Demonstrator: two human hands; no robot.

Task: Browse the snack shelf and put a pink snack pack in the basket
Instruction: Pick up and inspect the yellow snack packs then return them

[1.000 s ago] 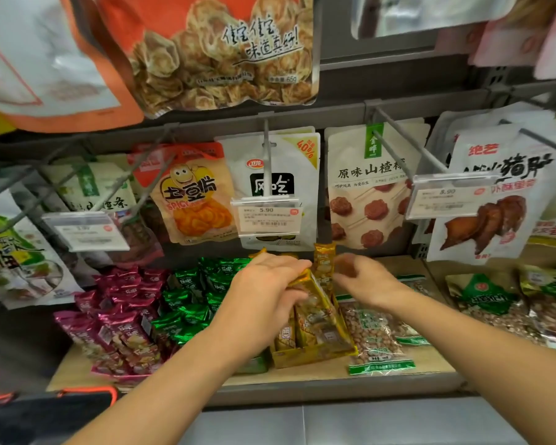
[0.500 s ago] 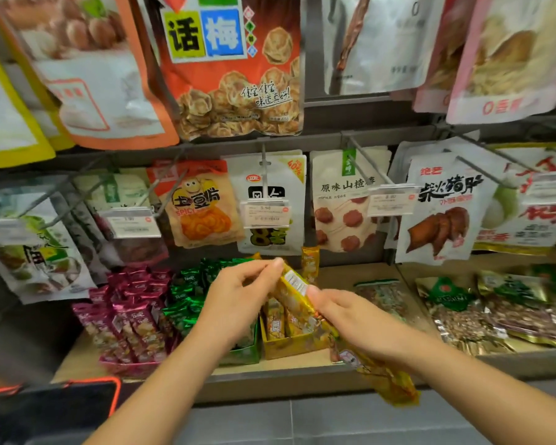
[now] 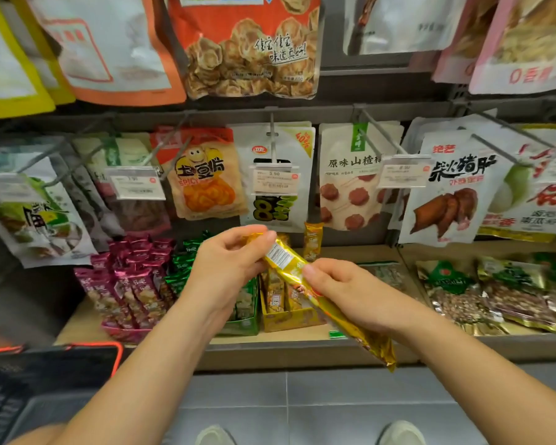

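Note:
A long yellow snack pack (image 3: pixel 286 261) slants in front of the shelf, white label side up. My left hand (image 3: pixel 228 264) pinches its upper end and my right hand (image 3: pixel 341 290) grips its middle; its lower end (image 3: pixel 376 348) sticks out below my right wrist. Several pink snack packs (image 3: pixel 126 281) stand in a pink tray at the left of the shelf, apart from both hands. The dark basket with an orange rim (image 3: pixel 45 374) sits at the lower left.
Green packs (image 3: pixel 183 264) and a yellow box of packs (image 3: pixel 286 316) stand between the pink ones and my hands. Nut bags (image 3: pixel 495 293) lie on the wooden shelf (image 3: pixel 302 348) at right. Hanging bags and price tags (image 3: pixel 275 179) on pegs jut out above.
The yellow pack has been lifted out of its box and drawn toward me. My right hand slid down from the shelf to grip its middle; the label side now faces up.

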